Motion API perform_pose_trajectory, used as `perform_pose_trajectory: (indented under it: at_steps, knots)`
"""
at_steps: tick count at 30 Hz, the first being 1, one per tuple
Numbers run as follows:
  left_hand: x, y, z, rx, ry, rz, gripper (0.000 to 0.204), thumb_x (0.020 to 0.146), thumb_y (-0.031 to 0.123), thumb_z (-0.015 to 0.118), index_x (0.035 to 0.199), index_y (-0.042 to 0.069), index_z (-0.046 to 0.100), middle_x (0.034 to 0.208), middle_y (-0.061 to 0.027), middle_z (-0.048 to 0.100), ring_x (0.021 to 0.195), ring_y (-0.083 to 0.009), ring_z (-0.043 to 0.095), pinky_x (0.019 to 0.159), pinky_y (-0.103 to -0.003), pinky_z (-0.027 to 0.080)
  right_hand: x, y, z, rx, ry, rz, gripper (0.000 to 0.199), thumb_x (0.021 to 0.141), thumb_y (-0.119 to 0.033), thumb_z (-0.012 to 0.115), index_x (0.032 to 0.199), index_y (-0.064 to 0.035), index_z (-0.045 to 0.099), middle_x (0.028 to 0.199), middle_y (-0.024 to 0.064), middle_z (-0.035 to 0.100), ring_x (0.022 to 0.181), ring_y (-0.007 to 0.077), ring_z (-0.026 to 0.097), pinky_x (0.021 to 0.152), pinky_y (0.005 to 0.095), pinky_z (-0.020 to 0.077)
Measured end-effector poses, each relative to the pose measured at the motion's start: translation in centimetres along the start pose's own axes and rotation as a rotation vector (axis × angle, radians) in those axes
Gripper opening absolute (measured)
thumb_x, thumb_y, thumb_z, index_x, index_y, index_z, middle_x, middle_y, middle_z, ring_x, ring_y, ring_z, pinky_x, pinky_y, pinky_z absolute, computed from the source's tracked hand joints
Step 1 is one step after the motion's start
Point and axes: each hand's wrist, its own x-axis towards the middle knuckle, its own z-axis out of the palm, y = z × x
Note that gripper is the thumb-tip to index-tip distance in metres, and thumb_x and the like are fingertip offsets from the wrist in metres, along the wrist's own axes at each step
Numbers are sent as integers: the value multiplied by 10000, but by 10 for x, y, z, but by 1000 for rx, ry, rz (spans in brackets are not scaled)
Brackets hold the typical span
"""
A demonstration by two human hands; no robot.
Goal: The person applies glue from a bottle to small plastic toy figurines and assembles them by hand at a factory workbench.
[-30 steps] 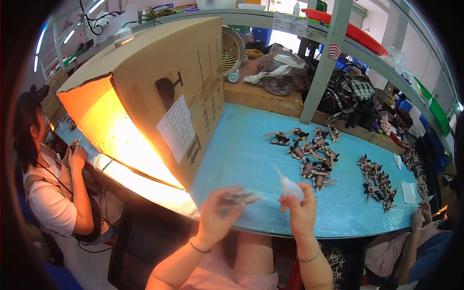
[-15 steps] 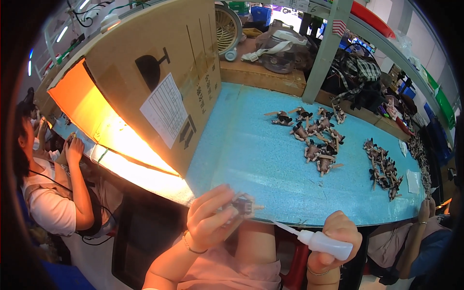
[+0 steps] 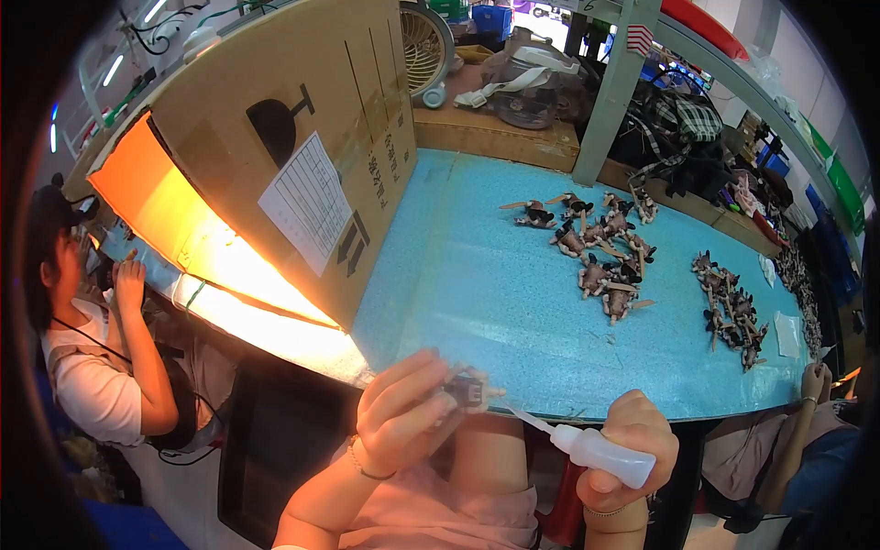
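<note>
My left hand (image 3: 401,411) is closed around a small brown and pale figurine (image 3: 470,392), pinched near the front edge of the blue-topped table (image 3: 458,275). In my right hand (image 3: 642,440) I grip a white squeeze bottle (image 3: 603,453) with a long thin nozzle. The bottle tilts so its tip points up and left, close to the figurine's right side; whether they touch I cannot tell. Several similar figurines with tan, stick-like parts (image 3: 610,257) lie in a loose cluster farther back. A second group of dark and pale figurines (image 3: 731,312) is bunched to the right.
A large cardboard box (image 3: 302,156), lit orange inside, stands on the table's left. A grey metal post (image 3: 616,101) rises at the back beside a fan (image 3: 424,50) and bags. One person (image 3: 110,367) sits at left; another's hands (image 3: 814,380) show at right.
My right hand and the bottle have moved left and slightly up, bringing the nozzle tip nearer the figurine. My left hand keeps its grip and has hardly moved.
</note>
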Motion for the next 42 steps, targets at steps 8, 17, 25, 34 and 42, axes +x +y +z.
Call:
perform_pose_trajectory:
  at_steps: [8, 17, 25, 34, 42]
  knots:
    - [-1, 0, -3, -5, 5, -11, 462, 606, 26, 789, 965, 93, 505, 1058, -147, 587, 936, -338, 612, 710, -353, 550, 0, -2, -2, 18, -50, 31, 388, 717, -379, 752, 883, -66, 593, 659, 4, 540, 543, 144, 483, 505, 272, 365]
    - [-4, 2, -4, -68, -88, -84, 494, 655, -5, 767, 1016, 97, 446, 1123, -201, 538, 1077, -383, 543, 880, -426, 496, -3, -4, -5, 4, -99, 47, 518, 787, -559, 596, 887, -73, 447, 641, -3, 427, 522, 106, 385, 497, 269, 300]
    - [-4, -1, 2, -130, -1, -87, 496, 603, 2, 797, 979, 55, 478, 1077, -201, 558, 944, -366, 611, 736, -401, 557, -4, -8, -8, 10, -60, 58, 522, 791, -567, 584, 861, -72, 432, 661, -1, 408, 523, 103, 369, 507, 264, 289]
    - [-12, 1, 8, -461, 40, -244, 457, 680, -106, 701, 1047, 42, 474, 1212, -258, 474, 1004, -370, 592, 798, -419, 544, -5, -8, -10, 17, -126, 48, 528, 796, -568, 578, 857, -64, 431, 658, 1, 404, 523, 97, 358, 505, 259, 275]
    - [-13, 4, 9, -836, 51, -426, 473, 738, -145, 621, 1145, 54, 482, 1293, -235, 415, 1092, -355, 539, 856, -430, 517, -4, -9, -1, 70, 17, 86, 553, 788, -582, 574, 860, -58, 416, 690, 18, 399, 522, 111, 365, 504, 264, 275]
